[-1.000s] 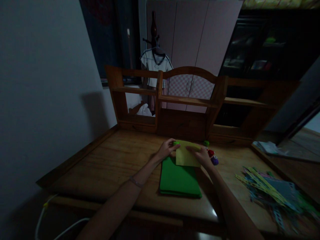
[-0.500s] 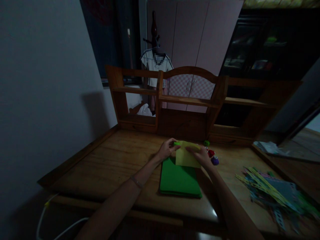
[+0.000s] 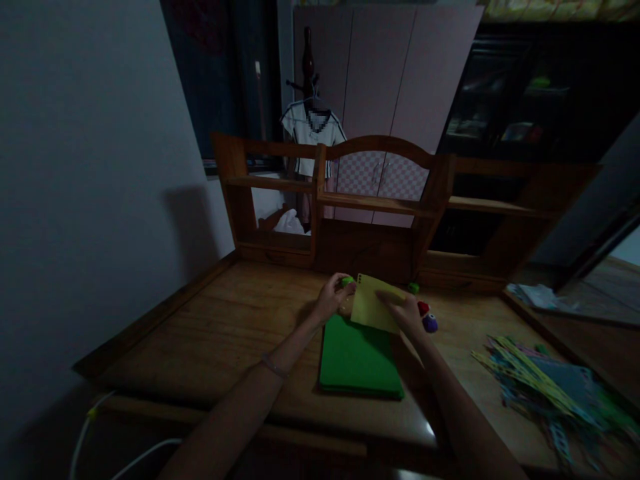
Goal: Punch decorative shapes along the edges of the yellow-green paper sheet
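My left hand [image 3: 331, 297] is closed around a small green craft punch [image 3: 348, 281], much of which its fingers hide. Just to the right, my right hand [image 3: 404, 312] pinches a yellow sheet [image 3: 373, 303] tilted up above the table. Small dark holes show in the sheet's upper left corner, which is apart from the punch. Below both hands lies a stack of green sheets [image 3: 360, 360]. A round tan object [image 3: 346, 306] is partly visible between my left hand and the yellow sheet.
Beside my right hand sit a red craft punch [image 3: 423, 308] and a purple one [image 3: 429, 323]; a small green one [image 3: 413, 288] stands farther back. Cut strips and scraps [image 3: 540, 380] are heaped at the right. A wooden shelf [image 3: 370, 198] borders the table's back.
The punch has come off the yellow sheet's corner, exposing holes there. The sheet's left edge has shifted slightly right and up, and the tan object has come into view.
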The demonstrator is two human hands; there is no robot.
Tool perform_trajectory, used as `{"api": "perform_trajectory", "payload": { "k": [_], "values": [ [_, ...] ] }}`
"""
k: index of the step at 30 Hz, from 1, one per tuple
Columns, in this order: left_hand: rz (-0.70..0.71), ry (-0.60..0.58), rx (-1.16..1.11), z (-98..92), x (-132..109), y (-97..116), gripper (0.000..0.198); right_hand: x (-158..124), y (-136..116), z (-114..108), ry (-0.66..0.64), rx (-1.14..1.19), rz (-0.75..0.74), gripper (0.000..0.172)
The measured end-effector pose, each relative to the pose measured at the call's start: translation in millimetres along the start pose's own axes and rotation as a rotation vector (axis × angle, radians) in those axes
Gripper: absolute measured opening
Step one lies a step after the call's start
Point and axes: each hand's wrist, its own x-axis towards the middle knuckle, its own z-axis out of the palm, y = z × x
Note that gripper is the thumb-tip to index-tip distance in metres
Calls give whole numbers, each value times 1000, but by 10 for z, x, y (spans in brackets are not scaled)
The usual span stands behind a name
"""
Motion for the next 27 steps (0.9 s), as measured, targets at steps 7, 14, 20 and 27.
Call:
{"api": "perform_trajectory", "payload": {
  "k": [7, 14, 20, 27],
  "values": [
    [-52, 406, -269, -266, 167, -85, 44, 24, -13, -34, 49, 16, 51, 44],
    [-223, 494, -410, -468, 237, -252, 59, -12, -48, -13, 52, 67, 76, 41],
    [-223, 432, -372, -437, 241, -252, 57, -7, -56, -15, 55, 57, 78, 44],
    [-203, 382, -320, -308, 201, -109, 66, 2, -41, -13, 53, 43, 36, 42]
  ]
}}
